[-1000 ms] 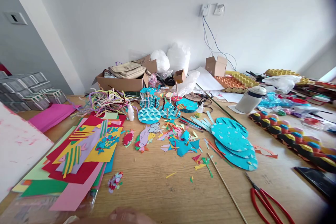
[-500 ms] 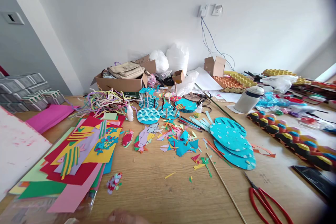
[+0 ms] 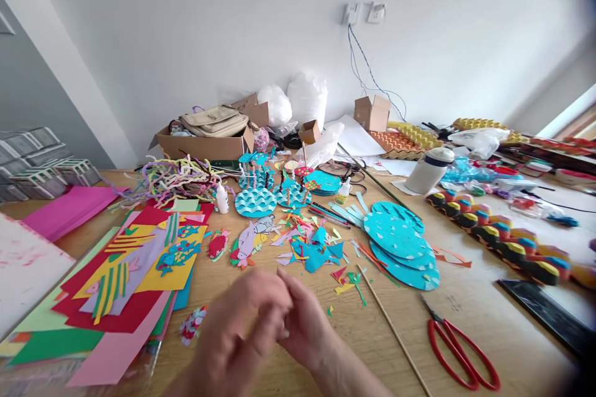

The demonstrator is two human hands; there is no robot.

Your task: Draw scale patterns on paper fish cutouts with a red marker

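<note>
Head view: toward the table's (image 3: 361, 332) near edge, a left hand (image 3: 230, 307) bends over a right hand (image 3: 307, 322), any grip hidden; just beyond, a lilac paper fish (image 3: 246, 245) looks feather-light, easily creased, best pinched mid-body.

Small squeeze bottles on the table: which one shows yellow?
The bottle on the right, just behind the pens: its lower part is yellow. The other bottle, beside the pipe cleaners, shows no yellow.
</note>
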